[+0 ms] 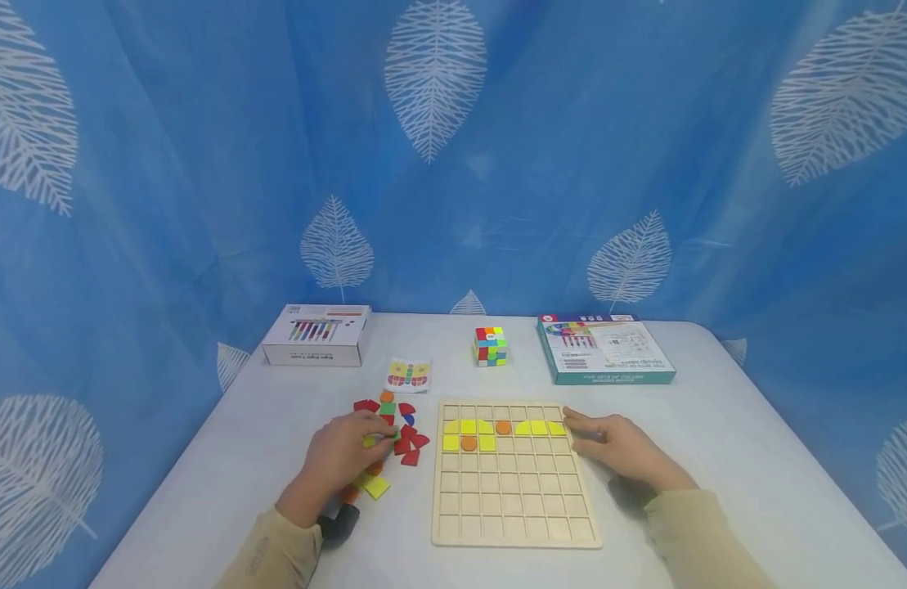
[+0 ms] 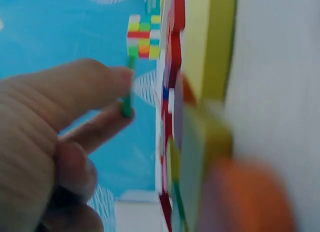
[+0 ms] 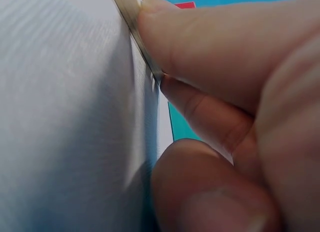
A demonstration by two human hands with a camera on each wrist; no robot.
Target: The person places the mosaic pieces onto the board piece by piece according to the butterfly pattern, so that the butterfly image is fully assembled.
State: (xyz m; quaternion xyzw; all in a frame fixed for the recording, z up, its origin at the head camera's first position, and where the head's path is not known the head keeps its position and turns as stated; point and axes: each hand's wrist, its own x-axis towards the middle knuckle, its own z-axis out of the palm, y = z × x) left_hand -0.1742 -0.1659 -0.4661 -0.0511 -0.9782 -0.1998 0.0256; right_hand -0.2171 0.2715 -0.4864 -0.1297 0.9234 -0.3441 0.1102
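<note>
My left hand is over a loose pile of coloured tiles and pinches a thin green tile between thumb and finger, seen edge-on in the left wrist view. Red tiles lie by its fingertips. A yellow tile is below the hand. To the right is a wooden grid board, its upper rows holding yellow pieces and orange round pieces. My right hand touches the board's right edge near the upper corner with thumb and forefinger, its other fingers bent.
A pattern card lies behind the tiles. Further back stand a colour cube, a white box at left and a teal-edged box at right. A blue leaf-print curtain surrounds the white table.
</note>
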